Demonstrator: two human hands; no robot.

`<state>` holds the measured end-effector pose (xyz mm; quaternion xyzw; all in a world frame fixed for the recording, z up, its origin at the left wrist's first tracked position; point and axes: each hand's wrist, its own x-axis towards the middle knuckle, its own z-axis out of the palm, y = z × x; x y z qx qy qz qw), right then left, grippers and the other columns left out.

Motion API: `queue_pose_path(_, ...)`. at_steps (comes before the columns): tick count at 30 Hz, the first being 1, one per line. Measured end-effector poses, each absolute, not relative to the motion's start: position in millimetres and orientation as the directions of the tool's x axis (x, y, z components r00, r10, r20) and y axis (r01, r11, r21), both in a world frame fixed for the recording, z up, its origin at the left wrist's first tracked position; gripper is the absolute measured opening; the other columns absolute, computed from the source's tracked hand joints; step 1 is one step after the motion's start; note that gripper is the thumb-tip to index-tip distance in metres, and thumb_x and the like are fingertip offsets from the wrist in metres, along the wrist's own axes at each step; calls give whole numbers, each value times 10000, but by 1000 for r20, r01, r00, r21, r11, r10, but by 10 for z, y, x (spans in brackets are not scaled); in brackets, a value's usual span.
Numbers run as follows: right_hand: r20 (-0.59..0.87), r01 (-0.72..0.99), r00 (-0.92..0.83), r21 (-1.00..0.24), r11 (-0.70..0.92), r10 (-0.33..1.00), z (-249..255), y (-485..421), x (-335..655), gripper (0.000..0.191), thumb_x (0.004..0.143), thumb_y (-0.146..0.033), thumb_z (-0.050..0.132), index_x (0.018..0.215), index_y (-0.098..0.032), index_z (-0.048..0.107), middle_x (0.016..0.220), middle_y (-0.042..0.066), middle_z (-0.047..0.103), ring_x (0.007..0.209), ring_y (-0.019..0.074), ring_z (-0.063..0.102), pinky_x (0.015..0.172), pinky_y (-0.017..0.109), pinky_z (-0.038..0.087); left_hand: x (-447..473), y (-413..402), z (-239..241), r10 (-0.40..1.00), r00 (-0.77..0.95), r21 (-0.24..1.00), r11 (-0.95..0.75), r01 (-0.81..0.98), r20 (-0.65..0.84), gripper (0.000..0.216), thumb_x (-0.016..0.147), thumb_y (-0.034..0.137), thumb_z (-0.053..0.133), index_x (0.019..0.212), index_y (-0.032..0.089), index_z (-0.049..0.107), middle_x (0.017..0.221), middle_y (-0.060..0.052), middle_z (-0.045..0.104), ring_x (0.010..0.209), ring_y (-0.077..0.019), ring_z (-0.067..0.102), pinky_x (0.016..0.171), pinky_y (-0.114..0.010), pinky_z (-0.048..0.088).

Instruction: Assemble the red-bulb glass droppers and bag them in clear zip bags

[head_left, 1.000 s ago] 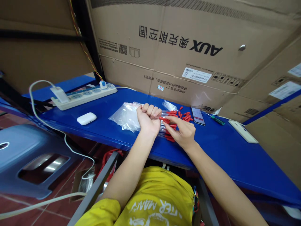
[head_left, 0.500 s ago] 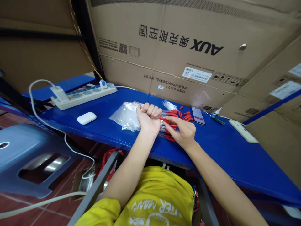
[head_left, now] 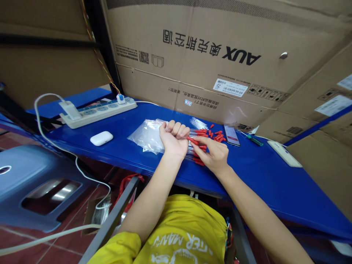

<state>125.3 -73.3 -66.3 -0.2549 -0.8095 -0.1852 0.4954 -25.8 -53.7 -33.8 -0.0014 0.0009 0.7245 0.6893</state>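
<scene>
Both hands at a tube bundle, just above the blue metal table (head_left: 275,176).
left hand (head_left: 173,141) fisted tight round clear plastic tubes (head_left: 191,151); right hand (head_left: 216,156) fingertips pinch small red plastic cap (head_left: 193,140) beside fist.

A long blue table (head_left: 275,176) crosses the view. Behind it, large cardboard boxes (head_left: 209,55) with upside-down print form a wall. At the table's left end lies a white power strip (head_left: 99,112). Below the table's left end, a grey plastic stool (head_left: 33,183) stands on red floor tiles (head_left: 55,250).
</scene>
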Motion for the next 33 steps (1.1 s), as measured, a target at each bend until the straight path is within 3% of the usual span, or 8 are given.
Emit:
queue_pose_path(19, 873, 508, -415, -13, 861, 258, -691, -710, 1316, 165, 984, -111, 723, 1091, -218, 788, 999, 44, 860, 868, 192, 841, 834, 261, 683, -259, -538, -328, 999, -32, -12, -32, -999, -21, 459, 1129, 307, 226, 690, 236, 111, 543, 77, 80, 428, -92, 113, 421, -224, 229)
queue_pose_path(26, 879, 524, -409, 5, 852, 246, -673, -729, 1298, 148, 1008, -132, 697, 1077, -221, 793, 982, 37, 862, 854, 188, 843, 822, 252, 685, -255, -541, -343, 1000, -11, -30, -11, -999, -4, 519, 1134, 495, 239, 702, 240, 108, 546, 78, 72, 427, -93, 124, 406, -228, 227)
queue_pose_path(33, 877, 568, -398, 7, 823, 268, -696, -725, 1304, 124, 1015, -187, 705, 1077, -227, 804, 967, 41, 862, 822, 192, 841, 808, 266, 694, -259, -544, -324, 998, -33, 35, -31, -999, -45, 517, 1146, 444, 235, 689, 232, 115, 546, 70, 93, 438, -101, 122, 412, -236, 233)
